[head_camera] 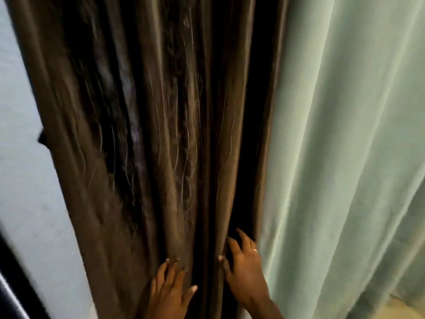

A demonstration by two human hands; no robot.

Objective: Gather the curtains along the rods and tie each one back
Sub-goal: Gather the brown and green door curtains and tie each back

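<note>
With our left hand (171, 288) flat and our right hand (243, 268) spread, gripping nothing, on the brown curtain (161, 134) bunched left of the pale green curtain (345, 134), we judge gathering underway, tying still ahead.

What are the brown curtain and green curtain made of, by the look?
Brown curtain: looks like a satin-type weave, semi-gloss; bright streaks run along the fold ridges, with thin pale wavy lines, stitched or printed, blur hides which. Green curtain: looks like plain matte cloth, cotton or polyester unclear; soft even shading, no glints.
</note>
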